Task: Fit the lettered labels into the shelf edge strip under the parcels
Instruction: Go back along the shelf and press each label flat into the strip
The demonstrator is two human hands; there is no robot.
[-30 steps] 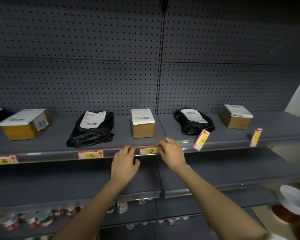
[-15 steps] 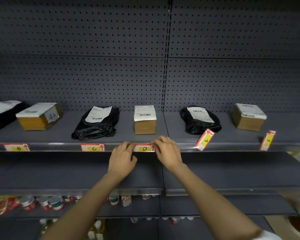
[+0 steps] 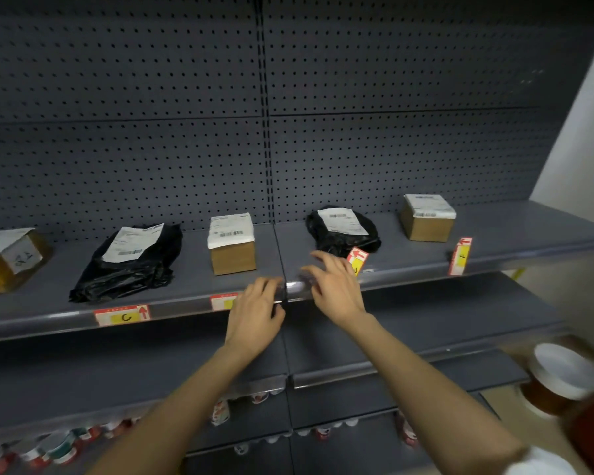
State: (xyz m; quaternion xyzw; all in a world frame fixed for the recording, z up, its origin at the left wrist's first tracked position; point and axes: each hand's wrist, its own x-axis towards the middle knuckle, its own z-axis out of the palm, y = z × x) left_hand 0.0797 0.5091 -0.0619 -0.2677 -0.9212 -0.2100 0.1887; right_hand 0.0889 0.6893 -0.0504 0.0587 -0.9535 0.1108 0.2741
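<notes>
Parcels stand along a grey shelf with a clear edge strip. The C label sits flat in the strip under a black bag parcel. The D label is in the strip under a small box, half hidden by my left hand, whose fingers rest on the strip. My right hand is open, fingers spread, just left of the tilted E label below another black bag. The F label stands on end under the right box.
A box sits at the far left of the shelf. Lower shelves hold several small cans. A jar with a white lid stands at the lower right. Pegboard backs the shelving.
Both hands have left the D label and slid right along the strip; my right hand now reaches toward the E label. The view has swung right.
</notes>
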